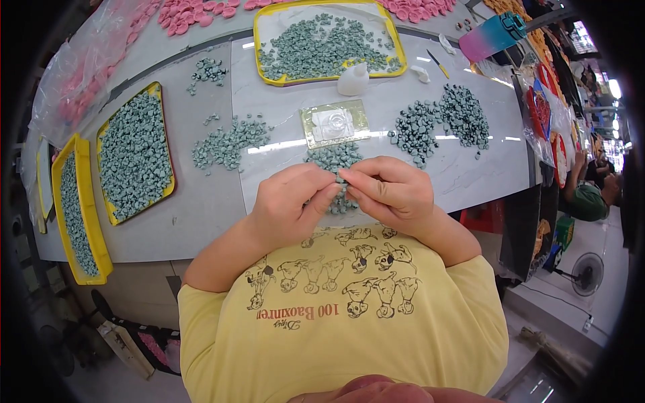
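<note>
Over a pile of small grey-green pieces (332,158), my two hands meet fingertip to fingertip. My left hand (285,201) is closed in a pinch, thumb against forefinger. My right hand (396,191) pinches from the other side, its fingertips almost touching the left ones. Between them is a small grey-green piece (340,178), mostly covered by the fingers; whether it is one piece or two I cannot tell. Just beyond the pile lies a flat yellowish pad (359,131) with white paper and a clear round item on it. A white squeeze bottle (353,82) stands behind the pad.
A yellow-rimmed tray (262,72) of such pieces sits at the back; two more trays (107,215) (101,258) are at left. Loose heaps (232,142) (416,131) flank the pad. A yellow-handled knife (440,66) and a blue-pink bottle (490,39) lie back right.
</note>
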The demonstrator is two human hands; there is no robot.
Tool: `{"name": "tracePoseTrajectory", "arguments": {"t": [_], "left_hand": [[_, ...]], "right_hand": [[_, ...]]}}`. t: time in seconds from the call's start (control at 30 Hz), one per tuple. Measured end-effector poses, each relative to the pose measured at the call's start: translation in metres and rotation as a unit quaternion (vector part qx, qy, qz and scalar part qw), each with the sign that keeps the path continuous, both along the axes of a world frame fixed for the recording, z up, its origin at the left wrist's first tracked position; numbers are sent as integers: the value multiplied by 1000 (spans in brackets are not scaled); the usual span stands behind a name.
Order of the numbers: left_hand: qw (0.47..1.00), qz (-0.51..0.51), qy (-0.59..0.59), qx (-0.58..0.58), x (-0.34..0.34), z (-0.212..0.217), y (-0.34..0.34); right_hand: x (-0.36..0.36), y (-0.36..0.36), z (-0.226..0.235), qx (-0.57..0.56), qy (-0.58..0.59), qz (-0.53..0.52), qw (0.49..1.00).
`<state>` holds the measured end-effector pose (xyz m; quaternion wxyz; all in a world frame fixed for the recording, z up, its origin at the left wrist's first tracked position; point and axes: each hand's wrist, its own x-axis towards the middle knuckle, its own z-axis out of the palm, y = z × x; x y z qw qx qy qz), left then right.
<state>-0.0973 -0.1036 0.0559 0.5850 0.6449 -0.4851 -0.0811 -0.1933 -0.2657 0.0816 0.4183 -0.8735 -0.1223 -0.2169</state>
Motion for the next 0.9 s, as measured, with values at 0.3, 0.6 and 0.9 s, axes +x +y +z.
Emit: {"name": "tracePoseTrajectory", "arguments": {"t": [0.3, 0.6, 0.9], "left_hand": [[998, -2, 64, 23, -4, -5, -11], [963, 9, 255, 83, -1, 2, -12], [846, -81, 519, 86, 21, 32, 2]], "right_hand": [[-3, -10, -9, 15, 2, -15, 1000], [9, -5, -10, 36, 34, -88, 995], [31, -2, 13, 61, 45, -46, 996]]}}
